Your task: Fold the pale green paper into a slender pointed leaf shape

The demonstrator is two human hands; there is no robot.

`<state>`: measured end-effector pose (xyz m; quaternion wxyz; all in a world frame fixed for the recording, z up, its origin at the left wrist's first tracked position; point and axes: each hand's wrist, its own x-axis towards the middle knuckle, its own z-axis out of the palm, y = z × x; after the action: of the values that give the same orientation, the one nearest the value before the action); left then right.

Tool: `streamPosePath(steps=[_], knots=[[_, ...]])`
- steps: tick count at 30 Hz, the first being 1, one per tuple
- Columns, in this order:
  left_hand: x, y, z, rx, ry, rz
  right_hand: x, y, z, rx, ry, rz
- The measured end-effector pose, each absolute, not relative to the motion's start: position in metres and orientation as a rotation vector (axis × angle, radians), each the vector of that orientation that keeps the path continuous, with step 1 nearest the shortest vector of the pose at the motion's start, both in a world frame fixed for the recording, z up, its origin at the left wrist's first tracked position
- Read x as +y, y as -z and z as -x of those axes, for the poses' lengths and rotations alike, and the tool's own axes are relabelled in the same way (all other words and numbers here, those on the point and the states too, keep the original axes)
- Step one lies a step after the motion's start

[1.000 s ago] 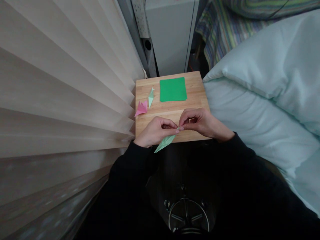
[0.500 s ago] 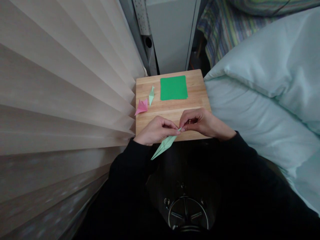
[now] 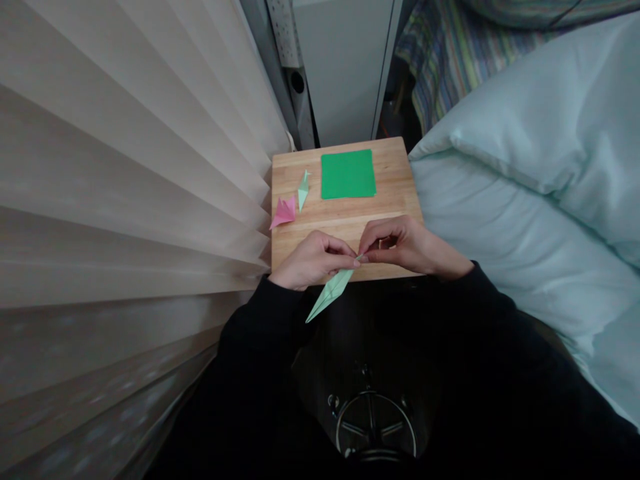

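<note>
A long, narrow piece of folded light green paper (image 3: 331, 294) slants over the near edge of the small wooden table (image 3: 395, 213), its pointed lower end toward my body. My left hand (image 3: 320, 258) pinches it near its upper tip, thumb on top. Close beside it, my right hand (image 3: 397, 243) has thumb and fingertips closed on the tip itself. The fingertips of both hands almost touch and partly hide that end of the paper.
On the table lie a stack of green square paper (image 3: 348, 175), a small light green folded paper figure (image 3: 303, 191) and a pink folded one (image 3: 284, 212). A pleated curtain (image 3: 200, 167) borders the left, pale bedding (image 3: 505, 200) the right. A grey cabinet (image 3: 345, 73) stands behind.
The lower point of the folded paper has shifted slightly to the right and down. Both hands keep their pinch in nearly the same place.
</note>
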<state>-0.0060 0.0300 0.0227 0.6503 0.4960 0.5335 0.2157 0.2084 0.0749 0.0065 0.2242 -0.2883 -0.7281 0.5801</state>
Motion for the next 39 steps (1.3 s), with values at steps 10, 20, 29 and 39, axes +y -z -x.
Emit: streamPosePath(steps=[10, 20, 29, 39], knots=[[0.0315, -0.0249, 0.0008, 1.249, -0.534, -1.207, 0.0719, -0.0055, -0.2074, -1.949, -1.627, 0.913], [0.03, -0.0254, 0.0037, 1.125, -0.545, -1.114, 0.0742, -0.0104, -0.2079, -1.849, -1.695, 0.892], [0.0294, -0.0242, 0.0049, 1.116, -0.548, -0.965, 0.0761, -0.0104, -0.21, -1.854, -1.741, 0.869], [0.0289, -0.0319, -0.0003, 1.18, -0.467, -0.857, 0.0771, -0.0056, -0.2107, -1.924, -1.763, 0.838]])
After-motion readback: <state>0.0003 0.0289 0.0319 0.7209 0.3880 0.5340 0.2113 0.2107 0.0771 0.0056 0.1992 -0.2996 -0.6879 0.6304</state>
